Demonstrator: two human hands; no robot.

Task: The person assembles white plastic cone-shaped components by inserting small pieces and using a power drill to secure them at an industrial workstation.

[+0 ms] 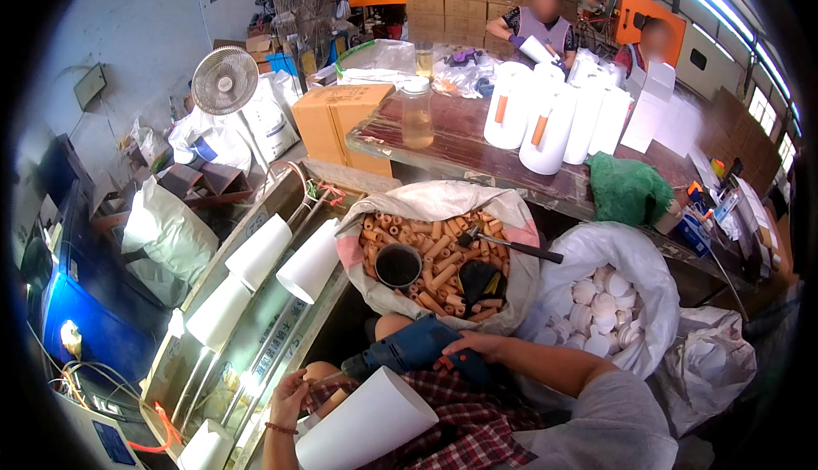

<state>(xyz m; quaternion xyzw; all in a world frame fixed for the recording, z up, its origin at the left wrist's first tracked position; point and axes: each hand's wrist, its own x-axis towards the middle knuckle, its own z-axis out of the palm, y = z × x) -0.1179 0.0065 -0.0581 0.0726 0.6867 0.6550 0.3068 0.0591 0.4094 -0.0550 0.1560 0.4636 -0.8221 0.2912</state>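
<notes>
My right hand (pixel 474 346) grips a blue power drill (pixel 411 345) by its rear handle, its chuck pointing left. Close to the drill's tip, my left hand (pixel 290 397) has its thumb and fingers pinched together; anything between them is too small to make out. Across my lap lies a white tapered tube (pixel 371 423), its wide open end toward the right. A tan wooden handle (pixel 332 403) shows beside the tube, between it and the drill's front. Plaid cloth (pixel 503 402) covers my lap beneath these things.
A sack (pixel 349 248) of tan handles holds a hammer (pixel 520 247) and two small tubs. Right of it stands a bag of white discs (pixel 601 308). White tubes (pixel 307 261) lie on a rail frame at left. Finished-looking white jugs (pixel 545 142) stand on the table (pixel 464 142); two people sit beyond.
</notes>
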